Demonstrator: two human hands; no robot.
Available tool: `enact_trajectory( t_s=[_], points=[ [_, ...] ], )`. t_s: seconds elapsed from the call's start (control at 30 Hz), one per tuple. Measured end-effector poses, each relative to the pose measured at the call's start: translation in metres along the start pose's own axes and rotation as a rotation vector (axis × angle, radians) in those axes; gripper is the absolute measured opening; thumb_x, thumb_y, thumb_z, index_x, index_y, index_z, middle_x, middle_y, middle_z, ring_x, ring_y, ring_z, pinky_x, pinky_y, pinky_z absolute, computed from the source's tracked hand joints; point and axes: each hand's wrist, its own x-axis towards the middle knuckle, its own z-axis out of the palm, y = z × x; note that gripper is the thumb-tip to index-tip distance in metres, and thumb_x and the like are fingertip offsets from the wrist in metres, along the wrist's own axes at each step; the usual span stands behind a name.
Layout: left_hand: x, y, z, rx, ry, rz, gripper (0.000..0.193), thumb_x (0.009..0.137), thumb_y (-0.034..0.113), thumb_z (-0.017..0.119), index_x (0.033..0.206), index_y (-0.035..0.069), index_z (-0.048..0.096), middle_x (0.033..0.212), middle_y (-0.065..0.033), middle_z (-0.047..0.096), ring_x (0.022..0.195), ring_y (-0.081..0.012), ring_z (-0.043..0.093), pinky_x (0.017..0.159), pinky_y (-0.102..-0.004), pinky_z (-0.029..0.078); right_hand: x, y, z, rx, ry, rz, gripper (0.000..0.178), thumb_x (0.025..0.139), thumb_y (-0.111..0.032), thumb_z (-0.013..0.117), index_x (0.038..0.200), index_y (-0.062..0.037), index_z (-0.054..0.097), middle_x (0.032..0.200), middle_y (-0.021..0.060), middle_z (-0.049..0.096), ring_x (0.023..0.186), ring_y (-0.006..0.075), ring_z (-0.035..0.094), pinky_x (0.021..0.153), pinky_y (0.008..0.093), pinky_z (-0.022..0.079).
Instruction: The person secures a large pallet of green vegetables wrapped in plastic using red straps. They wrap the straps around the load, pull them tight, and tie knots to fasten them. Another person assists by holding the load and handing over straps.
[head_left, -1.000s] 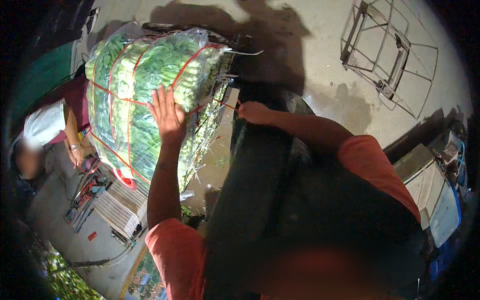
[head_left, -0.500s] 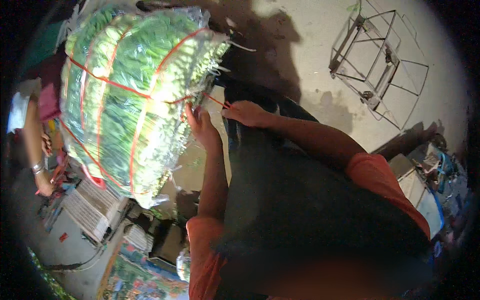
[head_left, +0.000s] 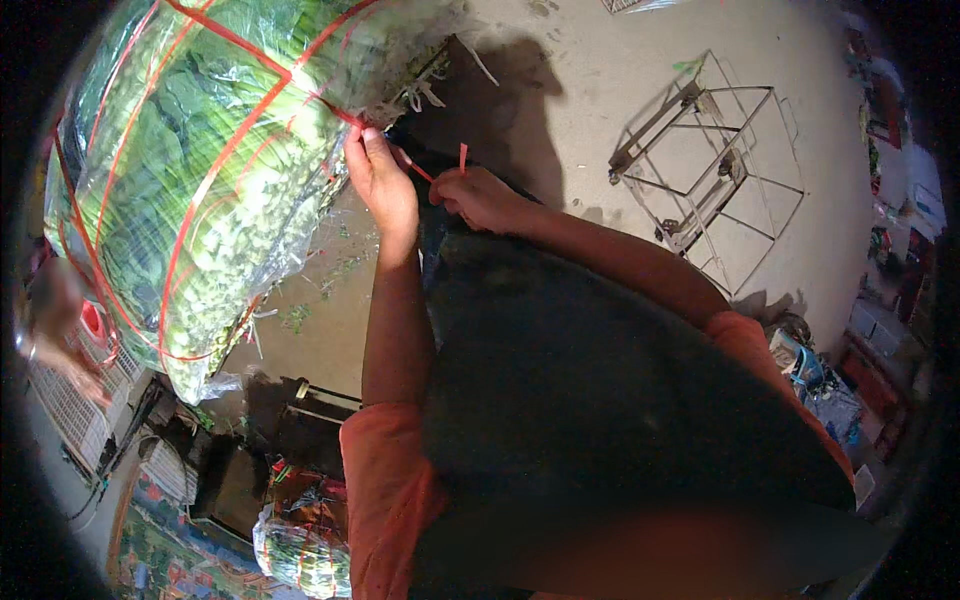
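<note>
Fingers of the right hand (head_left: 485, 203) are curled tight on a red string (head_left: 418, 171), its short end projecting above the fist. The worker's left hand (head_left: 385, 190) pinches the same string at the edge of a bundle of leafy vegetables (head_left: 168, 175). Bundle location: upper left of the frame.

Handling: the load is probably heavy and bulky, its leaves soft and easily bruised, its clear wrap slippery. Hold it by the crossed red bands, not by leaf or film.

Surroundings: a metal frame (head_left: 727, 163) rests on the floor, upper right, well apart. Another person's hand (head_left: 75, 375), at left near the bundle, limits access on that side. A smaller wrapped bundle (head_left: 303, 552) sits lower left.
</note>
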Motion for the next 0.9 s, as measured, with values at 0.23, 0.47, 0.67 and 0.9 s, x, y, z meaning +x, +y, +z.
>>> enact_trajectory(
  t_s=[0.23, 0.47, 0.67, 0.9],
  points=[
    [-0.011, -0.046, -0.024, 0.097, 0.018, 0.116, 0.019, 0.102, 0.016, 0.049, 0.100, 0.000, 0.059, 0.082, 0.0035, 0.052, 0.072, -0.0070, 0.045, 0.065, -0.0226, 0.039, -0.013, -0.017, -0.008, 0.060, 0.003, 0.235, 0.029, 0.093, -0.032, 0.046, 0.087, -0.0079, 0.062, 0.070, 0.0001, 0.051, 0.059, 0.0116, 0.047, 0.055, 0.0309, 0.039],
    [0.004, -0.044, -0.017, 0.071, 0.041, 0.016, 0.024, 0.099, 0.006, 0.049, 0.118, -0.003, 0.061, 0.091, -0.0021, 0.062, 0.071, -0.0098, 0.050, 0.065, -0.0260, 0.044, -0.062, 0.001, -0.017, 0.080, -0.014, 0.261, 0.027, 0.099, -0.025, 0.046, 0.091, -0.0051, 0.062, 0.081, 0.0110, 0.062, 0.079, 0.0238, 0.061, 0.073, 0.0366, 0.048],
    [-0.018, -0.044, -0.032, 0.399, 0.148, 0.312, 0.032, 0.096, 0.007, 0.048, 0.124, -0.001, 0.060, 0.099, -0.0079, 0.066, 0.070, -0.0118, 0.055, 0.064, -0.0264, 0.047, -0.070, 0.013, -0.013, -0.022, 0.024, 0.204, 0.028, 0.099, -0.030, 0.045, 0.094, -0.0076, 0.062, 0.086, 0.0107, 0.063, 0.081, 0.0256, 0.062, 0.075, 0.0385, 0.048],
    [0.014, -0.077, -0.058, 0.533, -0.131, -0.022, 0.041, 0.093, 0.011, 0.052, 0.133, 0.003, 0.055, 0.081, -0.0066, 0.063, 0.065, -0.0131, 0.054, 0.064, -0.0281, 0.047, -0.074, 0.022, -0.007, 0.064, 0.034, 0.304, 0.022, 0.097, -0.024, 0.048, 0.097, -0.0069, 0.061, 0.078, 0.0056, 0.058, 0.074, 0.0154, 0.055, 0.072, 0.0315, 0.044]
  ],
)
